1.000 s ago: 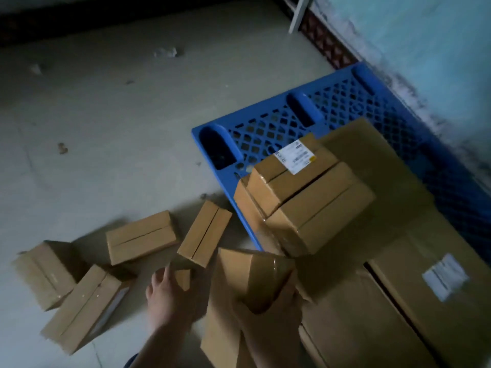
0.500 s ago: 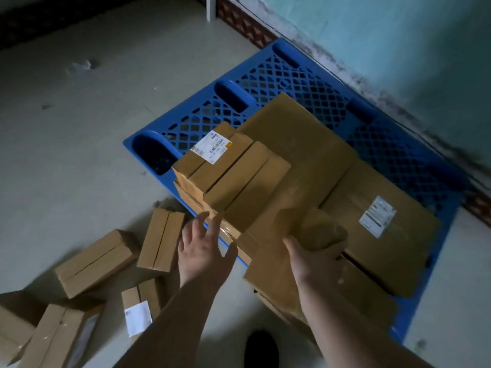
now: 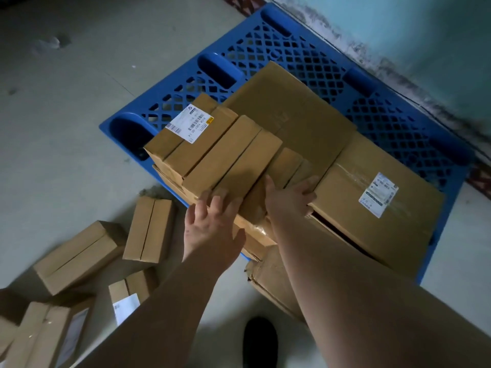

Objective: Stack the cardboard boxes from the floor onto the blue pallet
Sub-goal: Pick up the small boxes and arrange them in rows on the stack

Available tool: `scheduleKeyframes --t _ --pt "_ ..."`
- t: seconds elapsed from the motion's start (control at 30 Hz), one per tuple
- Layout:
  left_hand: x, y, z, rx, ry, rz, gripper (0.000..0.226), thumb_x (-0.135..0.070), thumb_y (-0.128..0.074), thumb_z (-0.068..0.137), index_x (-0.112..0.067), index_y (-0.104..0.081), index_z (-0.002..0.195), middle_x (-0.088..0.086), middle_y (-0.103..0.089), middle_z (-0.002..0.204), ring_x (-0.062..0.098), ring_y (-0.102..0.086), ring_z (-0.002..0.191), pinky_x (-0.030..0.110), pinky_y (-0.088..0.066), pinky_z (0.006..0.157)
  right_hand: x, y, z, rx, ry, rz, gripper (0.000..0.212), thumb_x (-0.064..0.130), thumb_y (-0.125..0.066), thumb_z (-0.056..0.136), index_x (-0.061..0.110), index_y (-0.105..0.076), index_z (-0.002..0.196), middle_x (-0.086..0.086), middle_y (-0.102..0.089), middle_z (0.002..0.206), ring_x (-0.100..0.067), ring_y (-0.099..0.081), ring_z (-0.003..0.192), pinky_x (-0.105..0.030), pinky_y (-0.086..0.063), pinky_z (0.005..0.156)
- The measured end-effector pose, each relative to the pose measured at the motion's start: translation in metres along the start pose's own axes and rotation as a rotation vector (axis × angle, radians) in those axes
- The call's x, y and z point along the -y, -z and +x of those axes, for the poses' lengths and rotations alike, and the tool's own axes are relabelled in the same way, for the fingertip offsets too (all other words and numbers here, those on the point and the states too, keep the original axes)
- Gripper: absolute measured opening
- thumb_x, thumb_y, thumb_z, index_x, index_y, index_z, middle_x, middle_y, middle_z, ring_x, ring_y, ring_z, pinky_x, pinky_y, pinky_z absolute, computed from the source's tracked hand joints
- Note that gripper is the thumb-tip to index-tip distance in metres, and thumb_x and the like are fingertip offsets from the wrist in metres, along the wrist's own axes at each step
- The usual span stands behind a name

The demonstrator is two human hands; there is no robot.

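Pallet: we saw the blue pallet (image 3: 300,57) as moulded plastic with a diamond lattice deck and rounded slots along its edge, lying flat on the floor against the wall.
Large boxes: two broad, flat cardboard cartons lay on it, the far one (image 3: 289,110) plain and matt, the near one (image 3: 382,208) with glossy tape and a white label.
Small stack: a labelled box (image 3: 191,139) and a plain box (image 3: 233,160), both long and rectangular with a centre seam, sat side by side on top of another carton at the pallet's near corner.
Placed box: a slimmer small box (image 3: 289,166) lay just right of the plain one, on the large cartons.
Right hand: our right hand (image 3: 289,197) rested on that small box, fingers spread and fairly straight, gripping nothing.
Left hand: our left hand (image 3: 212,224) touched the near end of the plain box with relaxed, open fingers.
Floor boxes: we counted several small cardboard boxes (image 3: 148,229) scattered on the smooth grey floor (image 3: 66,128), some tilted, well left of the pallet.
Shoe: a dark shoe (image 3: 260,341) showed below.
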State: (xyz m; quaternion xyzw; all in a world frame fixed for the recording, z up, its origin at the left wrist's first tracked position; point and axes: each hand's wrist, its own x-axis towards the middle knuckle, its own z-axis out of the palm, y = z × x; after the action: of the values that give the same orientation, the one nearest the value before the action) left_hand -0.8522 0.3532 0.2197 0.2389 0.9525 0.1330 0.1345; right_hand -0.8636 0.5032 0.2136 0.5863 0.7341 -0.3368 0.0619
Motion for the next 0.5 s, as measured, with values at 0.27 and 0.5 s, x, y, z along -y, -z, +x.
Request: scheduleKeyframes --t 0.27,0.5 --pt "0.013 0.005 -0.006 0.052 0.009 -0.107 0.059 -0.044 -0.050 0.084 -0.043 -0.018 0.134 -0.009 -0.017 0.144 0.017 -0.004 0.136 0.047 -0.036 0.107 0.005 0.006 -0.007 -0.092 0.129 -0.077 0.097 0.057 -0.052 0.083 0.010 0.004 0.147 -0.019 -0.006 0.153 -0.039 -0.020 0.134 -0.055 -0.028 0.103" --pt "0.089 0.025 -0.033 -0.042 0.202 -0.249 0.051 -0.044 -0.048 0.081 -0.033 -0.042 0.130 -0.004 -0.042 0.135 0.019 -0.031 0.126 0.038 -0.040 0.096 0.054 -0.024 -0.111 -0.089 1.078 0.052 0.070 0.048 -0.062 0.072 0.002 -0.053 0.124 -0.023 -0.041 0.137 -0.037 -0.046 0.120 -0.048 -0.042 0.095"
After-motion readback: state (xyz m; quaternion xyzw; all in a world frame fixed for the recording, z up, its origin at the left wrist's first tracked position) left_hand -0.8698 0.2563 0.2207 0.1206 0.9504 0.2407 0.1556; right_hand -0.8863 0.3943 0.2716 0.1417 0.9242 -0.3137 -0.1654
